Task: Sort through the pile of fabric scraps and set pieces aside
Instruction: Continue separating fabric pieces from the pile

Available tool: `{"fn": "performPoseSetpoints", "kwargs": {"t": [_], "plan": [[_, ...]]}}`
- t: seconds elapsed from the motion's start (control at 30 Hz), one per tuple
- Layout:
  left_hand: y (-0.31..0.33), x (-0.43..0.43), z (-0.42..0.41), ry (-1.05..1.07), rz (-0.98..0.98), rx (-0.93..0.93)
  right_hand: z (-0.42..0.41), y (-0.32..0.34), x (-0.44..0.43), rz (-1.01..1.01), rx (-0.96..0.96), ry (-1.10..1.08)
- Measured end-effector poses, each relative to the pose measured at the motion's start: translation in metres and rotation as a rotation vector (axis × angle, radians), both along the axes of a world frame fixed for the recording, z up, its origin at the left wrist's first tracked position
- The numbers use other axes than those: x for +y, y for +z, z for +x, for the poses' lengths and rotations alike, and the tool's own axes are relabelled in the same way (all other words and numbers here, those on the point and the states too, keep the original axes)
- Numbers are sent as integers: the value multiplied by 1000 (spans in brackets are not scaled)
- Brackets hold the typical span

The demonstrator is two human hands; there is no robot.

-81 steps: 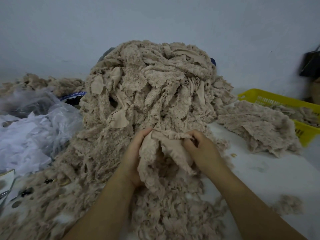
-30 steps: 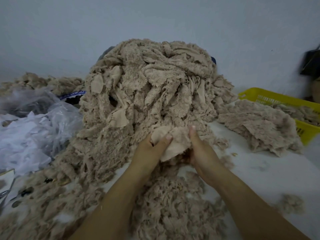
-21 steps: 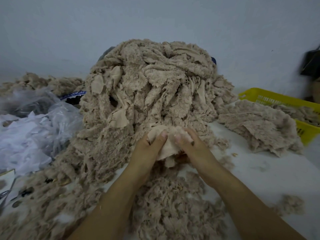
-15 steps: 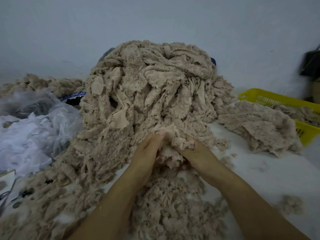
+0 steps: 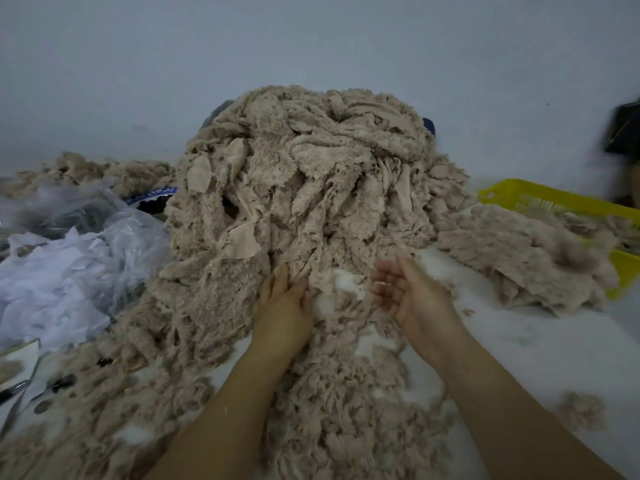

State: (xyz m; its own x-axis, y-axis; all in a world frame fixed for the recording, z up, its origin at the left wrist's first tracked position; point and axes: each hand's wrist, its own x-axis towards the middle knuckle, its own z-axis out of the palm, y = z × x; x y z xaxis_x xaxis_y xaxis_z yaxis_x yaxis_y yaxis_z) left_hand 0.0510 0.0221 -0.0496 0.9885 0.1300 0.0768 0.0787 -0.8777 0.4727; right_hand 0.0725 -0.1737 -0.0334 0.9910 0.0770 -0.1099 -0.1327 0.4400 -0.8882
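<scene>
A tall pile of beige fluffy fabric scraps (image 5: 311, 188) fills the middle of the white table (image 5: 540, 355). My left hand (image 5: 284, 306) lies flat with straight fingers against the foot of the pile. To its right, my right hand (image 5: 405, 292) hovers palm up, fingers relaxed, holding nothing. Loose scraps (image 5: 339, 410) spread between my forearms toward the front edge. A flatter heap of set-aside scraps (image 5: 530, 254) lies to the right of the pile.
A yellow plastic basket (image 5: 540, 199) with more scraps stands at the right, partly under the set-aside heap. Clear plastic bags with white material (image 5: 65, 271) lie at the left. Small dark metal items (image 5: 52, 386) sit at the lower left. A small tuft (image 5: 581, 410) lies lower right.
Both hands have let go of the scrap they were holding together. My left hand now lies flat on the pile and my right hand has opened, palm up, moving slightly right.
</scene>
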Motion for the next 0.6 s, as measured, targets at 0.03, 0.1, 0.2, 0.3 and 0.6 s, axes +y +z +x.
{"fn": "performPoseSetpoints", "kwargs": {"t": [0.03,0.1,0.2,0.3,0.6], "plan": [[0,-1,1,3,-11,-35,-1,-1,1,-41,-13,13],[2,-1,2,-6,-180,-156,-3,-4,2,-106,-29,35],[10,-4,-5,-100,-483,-309,-4,-4,5,-202,-49,52],[17,-9,-12,-303,-470,-344,-6,-5,10,-314,-59,63],[16,-9,-10,-205,-499,-316,-10,-8,17,-590,-169,104]]}}
